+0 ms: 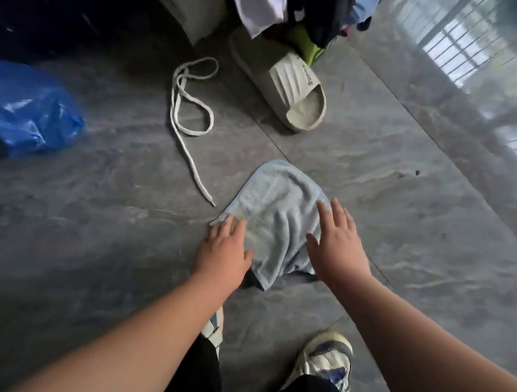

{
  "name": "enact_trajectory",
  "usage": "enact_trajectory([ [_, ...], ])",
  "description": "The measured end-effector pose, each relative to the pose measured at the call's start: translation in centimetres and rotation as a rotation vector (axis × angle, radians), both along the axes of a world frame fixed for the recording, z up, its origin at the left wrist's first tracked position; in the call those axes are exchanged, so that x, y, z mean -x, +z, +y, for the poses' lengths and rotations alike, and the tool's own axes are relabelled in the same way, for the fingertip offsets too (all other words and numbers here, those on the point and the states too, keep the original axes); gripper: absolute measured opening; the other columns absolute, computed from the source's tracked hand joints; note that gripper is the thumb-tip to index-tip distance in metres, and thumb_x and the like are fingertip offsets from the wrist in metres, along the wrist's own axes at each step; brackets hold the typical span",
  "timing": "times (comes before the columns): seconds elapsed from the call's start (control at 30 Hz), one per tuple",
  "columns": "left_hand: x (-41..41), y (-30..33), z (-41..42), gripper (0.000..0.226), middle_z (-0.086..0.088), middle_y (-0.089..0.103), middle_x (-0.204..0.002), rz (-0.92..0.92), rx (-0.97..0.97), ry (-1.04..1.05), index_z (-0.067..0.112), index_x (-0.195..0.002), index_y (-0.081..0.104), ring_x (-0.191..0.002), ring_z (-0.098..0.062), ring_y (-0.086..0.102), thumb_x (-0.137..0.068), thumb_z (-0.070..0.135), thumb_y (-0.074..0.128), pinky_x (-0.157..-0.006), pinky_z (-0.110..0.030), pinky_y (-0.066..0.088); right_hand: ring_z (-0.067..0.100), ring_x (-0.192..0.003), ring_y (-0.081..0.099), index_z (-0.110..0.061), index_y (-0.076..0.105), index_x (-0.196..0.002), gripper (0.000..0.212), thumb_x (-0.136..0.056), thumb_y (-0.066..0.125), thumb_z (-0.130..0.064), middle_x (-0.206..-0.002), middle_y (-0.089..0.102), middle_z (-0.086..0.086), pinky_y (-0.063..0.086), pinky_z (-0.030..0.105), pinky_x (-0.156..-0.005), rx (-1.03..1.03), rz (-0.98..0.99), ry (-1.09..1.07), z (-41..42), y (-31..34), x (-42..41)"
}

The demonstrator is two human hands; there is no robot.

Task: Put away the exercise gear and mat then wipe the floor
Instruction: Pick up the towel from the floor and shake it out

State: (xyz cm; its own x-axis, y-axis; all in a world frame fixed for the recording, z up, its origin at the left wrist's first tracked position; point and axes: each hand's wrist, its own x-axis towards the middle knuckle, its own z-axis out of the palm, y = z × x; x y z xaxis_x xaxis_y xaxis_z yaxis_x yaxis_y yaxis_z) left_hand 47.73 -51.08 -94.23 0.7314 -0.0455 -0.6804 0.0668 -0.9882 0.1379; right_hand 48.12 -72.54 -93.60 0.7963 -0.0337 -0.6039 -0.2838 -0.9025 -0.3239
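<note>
Light blue cloth [277, 217] lay spread and rumpled on grey marbled floor [101, 248], about mid-floor, just beyond two sneakers [324, 361]. Near edge bunched and folded under.

Left hand [222, 253] pressed flat on cloth's left corner, fingers together and extended, nothing clamped. Right hand [338, 243] laid over cloth's right side, fingers spread apart, palm down, nothing gripped. Could not tell whether right palm fully touched the fabric or hung just above it.

White shoelace [190, 104] looped loose on floor beyond the cloth, one end trailing down to a tip just left of cloth's far-left edge, not touching it.

Beige slide sandal [288, 87] sat farther out, toe opening toward the cloth, heel tucked under a heap of mixed clothing [288, 16] at the far edge of the floor.

Crumpled blue plastic bag [30, 111] at the left edge of the floor, well apart from cloth.

Bright window reflection with bars across the floor's far right corner. Small dark speck [417, 172] on floor to the right of cloth.
</note>
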Motion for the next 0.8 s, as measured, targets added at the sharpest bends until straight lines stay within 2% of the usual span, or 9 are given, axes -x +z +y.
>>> enact_trajectory([
  [0.1, 0.7, -3.6, -0.4, 0.067, -0.004, 0.019, -0.160, 0.030, -0.024, 0.035, 0.023, -0.146, 0.025, -0.141, -0.028, 0.026, -0.091, 0.041, 0.061, -0.106, -0.041, 0.039, 0.032, -0.146, 0.018, -0.026, 0.012, -0.156, 0.074, -0.095, 0.055, -0.029, -0.165, 0.008, 0.006, 0.026, 0.043, -0.117, -0.051, 0.035, -0.056, 0.7, -4.1, -0.6],
  [0.2, 0.7, -5.6, -1.0, 0.061, -0.007, 0.032, -0.145, -0.040, -0.010, 0.112, 0.020, -0.138, 0.034, -0.130, -0.030, 0.038, -0.088, 0.031, 0.067, -0.101, -0.039, 0.041, 0.032, -0.136, 0.028, -0.031, 0.020, -0.154, 0.076, -0.090, 0.059, -0.017, -0.161, 0.016, 0.001, 0.034, 0.042, -0.107, -0.097, 0.030, -0.160, 1.4, -5.9, -1.4],
  [0.3, -0.4, -6.4, -1.0, 0.034, -0.010, 0.049, -0.121, -0.060, 0.036, 0.205, 0.018, -0.117, 0.045, -0.111, -0.033, 0.052, -0.088, 0.019, 0.063, -0.086, -0.043, 0.047, 0.030, -0.126, 0.035, -0.031, 0.026, -0.150, 0.077, -0.082, 0.050, -0.004, -0.147, 0.028, 0.001, 0.037, 0.037, -0.097, -0.120, -0.007, -0.324, 1.7, -6.3, -1.7],
  [0.4, -1.1, -6.2, -0.4, 0.016, -0.006, 0.054, -0.100, -0.057, 0.116, 0.233, 0.022, -0.091, 0.046, -0.088, -0.030, 0.052, -0.085, 0.011, 0.055, -0.072, -0.038, 0.044, 0.031, -0.107, 0.047, -0.024, 0.024, -0.148, 0.067, -0.087, 0.041, -0.004, -0.142, 0.030, 0.006, 0.043, 0.041, -0.088, -0.104, 0.036, -0.498, 1.6, -6.2, -1.8],
  [0.47, -1.3, -5.2, -0.2, 0.017, 0.000, 0.050, -0.092, -0.101, 0.189, 0.258, 0.019, -0.085, 0.044, -0.080, -0.026, 0.047, -0.080, 0.005, 0.052, -0.067, -0.037, 0.041, 0.030, -0.089, 0.050, -0.018, 0.036, -0.136, 0.052, -0.087, 0.042, -0.003, -0.133, 0.042, 0.012, 0.041, 0.037, -0.077, -0.098, 0.103, -0.601, 1.1, -5.8, -2.0],
  [0.57, -1.7, -2.2, 0.2, 0.021, 0.000, 0.047, -0.092, -0.162, 0.293, 0.228, 0.019, -0.086, 0.051, -0.082, -0.025, 0.047, -0.079, 0.000, 0.051, -0.069, -0.037, 0.041, 0.034, -0.093, 0.059, -0.007, 0.057, -0.117, 0.035, -0.084, 0.046, -0.002, -0.114, 0.063, 0.016, 0.047, 0.037, -0.073, -0.046, 0.255, -0.598, 0.5, -3.8, -2.1],
  [0.67, -1.6, 1.9, 1.1, 0.025, 0.003, 0.047, -0.092, -0.210, 0.418, 0.265, 0.019, -0.090, 0.056, -0.082, -0.025, 0.052, -0.079, -0.004, 0.053, -0.073, -0.036, 0.044, 0.022, -0.076, 0.058, -0.014, 0.066, -0.098, 0.027, -0.083, 0.048, -0.001, -0.103, 0.069, 0.009, 0.041, 0.026, -0.057, -0.131, 0.313, -0.634, 1.0, -0.4, -1.4],
  [0.73, -1.7, 5.3, 1.5, 0.030, 0.010, 0.045, -0.090, -0.211, 0.503, 0.296, 0.026, -0.089, 0.054, -0.080, -0.021, 0.053, -0.081, -0.003, 0.053, -0.073, -0.034, 0.047, 0.017, -0.074, 0.058, -0.018, 0.062, -0.099, 0.025, -0.083, 0.049, -0.003, -0.098, 0.065, 0.002, 0.036, 0.022, -0.052, -0.199, 0.311, -0.672, 1.7, 2.1, -0.8],
  [0.8, -2.0, 8.8, 1.5, 0.035, 0.013, 0.047, -0.094, -0.235, 0.586, 0.319, 0.030, -0.088, 0.053, -0.084, -0.016, 0.054, -0.082, -0.004, 0.054, -0.077, -0.032, 0.050, 0.016, -0.082, 0.059, -0.022, 0.056, -0.113, 0.033, -0.084, 0.052, -0.007, -0.106, 0.060, -0.003, 0.037, 0.022, -0.054, -0.273, 0.281, -0.675, 2.6, 4.5, -0.1],
])
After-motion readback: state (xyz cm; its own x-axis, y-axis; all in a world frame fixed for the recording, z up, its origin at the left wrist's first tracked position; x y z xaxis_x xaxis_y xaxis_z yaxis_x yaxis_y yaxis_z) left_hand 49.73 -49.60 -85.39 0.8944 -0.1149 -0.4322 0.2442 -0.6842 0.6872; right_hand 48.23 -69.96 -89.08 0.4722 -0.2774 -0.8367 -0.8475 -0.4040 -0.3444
